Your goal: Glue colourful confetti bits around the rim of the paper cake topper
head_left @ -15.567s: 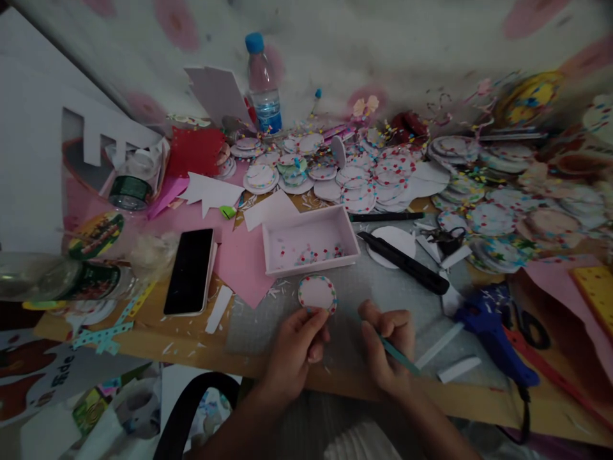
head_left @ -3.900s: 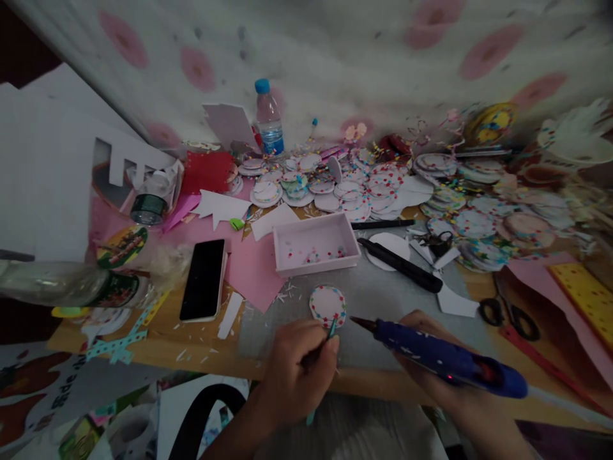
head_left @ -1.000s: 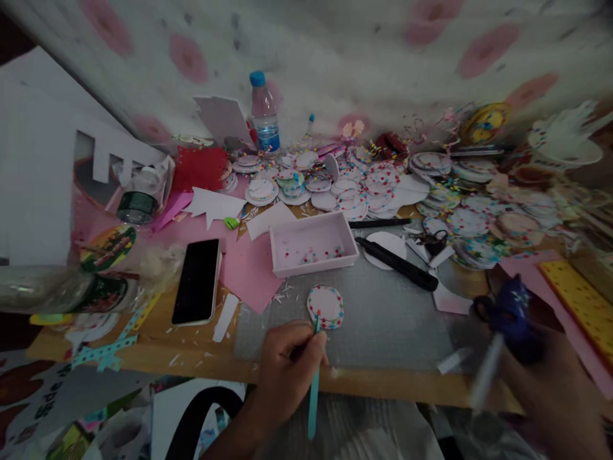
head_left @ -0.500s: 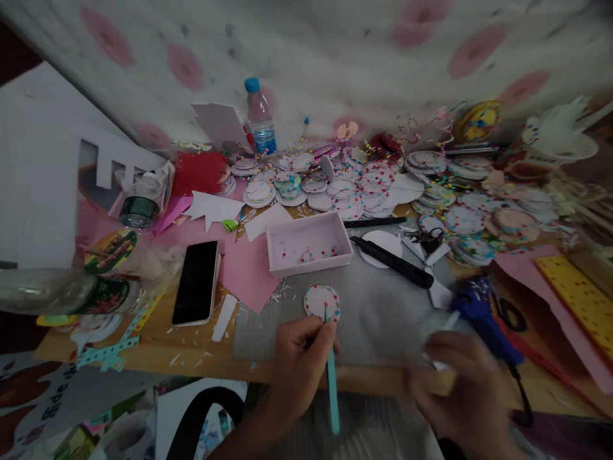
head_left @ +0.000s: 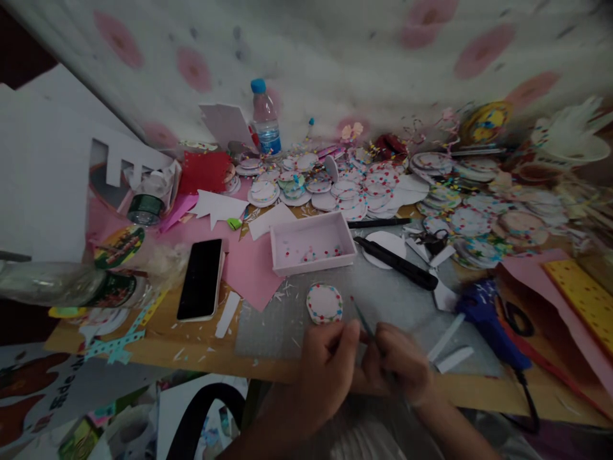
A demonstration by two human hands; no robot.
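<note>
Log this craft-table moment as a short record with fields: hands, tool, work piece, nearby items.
left hand: closed near the thin stick, beside the right hand
right hand: closed on the thin stick, tip pointing up and left
work piece: dotted round disc flat on the grey mat, apart from both hands
behind disc: pink tray
right of hands: blue glue gun lying on the table
left: black phone

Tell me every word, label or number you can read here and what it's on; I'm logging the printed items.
None reads whole.
Printed sheet below the table edge: dark letters, sideways, too blurred.
Water bottle label: too small.
Round green sticker: print blurred.
Clear bottle lying at left, dark label: unreadable.
White foam board: a cut-out shaped like "E".
</note>
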